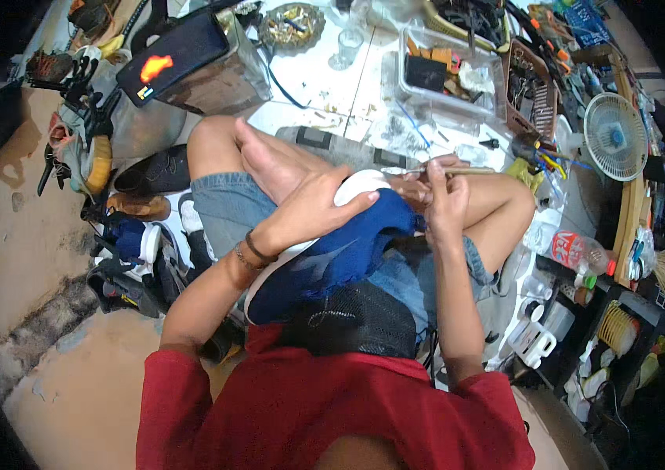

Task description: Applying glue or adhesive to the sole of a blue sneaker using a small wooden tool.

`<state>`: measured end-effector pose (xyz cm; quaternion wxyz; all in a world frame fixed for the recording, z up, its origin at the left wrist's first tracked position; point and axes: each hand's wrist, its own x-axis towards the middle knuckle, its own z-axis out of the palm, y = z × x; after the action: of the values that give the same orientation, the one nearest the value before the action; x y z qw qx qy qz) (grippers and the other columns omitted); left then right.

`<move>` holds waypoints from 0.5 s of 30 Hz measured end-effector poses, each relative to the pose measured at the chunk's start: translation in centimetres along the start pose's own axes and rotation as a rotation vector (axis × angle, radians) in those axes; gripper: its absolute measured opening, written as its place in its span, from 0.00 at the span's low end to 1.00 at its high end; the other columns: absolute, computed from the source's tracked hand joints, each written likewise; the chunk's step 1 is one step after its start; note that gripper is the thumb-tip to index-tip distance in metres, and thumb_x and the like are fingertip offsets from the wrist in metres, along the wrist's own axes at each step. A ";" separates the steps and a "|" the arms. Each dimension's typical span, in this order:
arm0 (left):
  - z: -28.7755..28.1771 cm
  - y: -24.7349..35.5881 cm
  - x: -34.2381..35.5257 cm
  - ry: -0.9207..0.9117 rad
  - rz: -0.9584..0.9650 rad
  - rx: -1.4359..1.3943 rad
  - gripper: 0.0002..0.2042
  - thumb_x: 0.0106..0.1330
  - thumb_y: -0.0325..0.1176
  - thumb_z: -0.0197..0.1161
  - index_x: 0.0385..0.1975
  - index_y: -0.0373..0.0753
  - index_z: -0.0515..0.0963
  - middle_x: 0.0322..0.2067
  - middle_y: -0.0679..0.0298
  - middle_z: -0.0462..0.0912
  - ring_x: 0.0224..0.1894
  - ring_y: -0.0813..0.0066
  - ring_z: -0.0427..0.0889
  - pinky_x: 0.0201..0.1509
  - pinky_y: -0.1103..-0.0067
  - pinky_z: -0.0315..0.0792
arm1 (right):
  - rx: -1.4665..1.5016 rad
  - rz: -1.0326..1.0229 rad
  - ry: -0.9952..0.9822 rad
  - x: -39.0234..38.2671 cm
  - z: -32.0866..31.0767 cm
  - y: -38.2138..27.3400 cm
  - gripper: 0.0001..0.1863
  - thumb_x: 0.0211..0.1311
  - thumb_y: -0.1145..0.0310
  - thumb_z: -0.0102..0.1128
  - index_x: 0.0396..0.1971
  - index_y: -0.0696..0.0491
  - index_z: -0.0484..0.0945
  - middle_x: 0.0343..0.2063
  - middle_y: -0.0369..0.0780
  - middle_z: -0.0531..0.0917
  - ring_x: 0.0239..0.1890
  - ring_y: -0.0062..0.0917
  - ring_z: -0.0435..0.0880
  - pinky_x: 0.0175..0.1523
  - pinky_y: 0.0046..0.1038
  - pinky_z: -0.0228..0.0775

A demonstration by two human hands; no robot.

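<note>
A dark blue shoe [325,262] with a white sole [364,185] lies across my lap. Its toe end points away from me, toward my right hand. My left hand [317,205] is wrapped round the sole side, fingers over the rim and thumb along the top. Beside the sole's far end, my right hand [446,196] is closed on a thin tool [477,170] with a pale handle. The tool's narrow tip points left, close to the white sole; its exact kind is too small to make out. A black mesh piece [352,321] rests against my stomach.
A phone [172,59] leans on a box [231,86] at far left. An ashtray [292,25] and a glass [346,48] stand ahead. Right of them are a clear bin [450,98], a brown basket [531,94], a fan [616,137] and a plastic bottle [567,247]. Shoes [148,176] crowd the left.
</note>
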<state>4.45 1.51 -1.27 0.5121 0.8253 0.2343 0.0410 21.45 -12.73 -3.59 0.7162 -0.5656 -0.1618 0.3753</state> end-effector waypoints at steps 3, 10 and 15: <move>-0.5 -1.1 -0.4 0.050 0.073 -0.065 0.23 0.67 0.46 0.61 0.46 0.26 0.77 0.36 0.39 0.82 0.42 0.44 0.83 0.47 0.64 0.75 | 0.004 -0.003 0.049 0.4 1.1 0.0 0.10 0.73 0.66 0.54 0.40 0.57 0.67 0.30 0.40 0.80 0.35 0.27 0.86 0.35 0.28 0.85; -3.4 -0.9 -1.2 0.042 0.088 -0.055 0.19 0.65 0.30 0.56 0.54 0.29 0.74 0.39 0.50 0.83 0.39 0.67 0.82 0.45 0.75 0.76 | -0.022 -0.072 0.031 1.4 3.6 -1.8 0.10 0.73 0.67 0.53 0.38 0.58 0.67 0.30 0.42 0.79 0.35 0.28 0.86 0.36 0.32 0.87; -4.9 -1.5 -0.9 0.331 0.171 -0.207 0.09 0.71 0.27 0.50 0.40 0.28 0.75 0.28 0.57 0.80 0.31 0.74 0.79 0.39 0.78 0.72 | -0.098 -0.266 -0.036 1.3 5.9 -3.4 0.06 0.71 0.73 0.55 0.38 0.60 0.70 0.30 0.40 0.79 0.35 0.24 0.84 0.45 0.28 0.82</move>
<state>1.61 5.71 -0.15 0.5433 0.7673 0.2388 0.2429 19.68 -7.99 1.16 0.7280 -0.5668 -0.2665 0.2789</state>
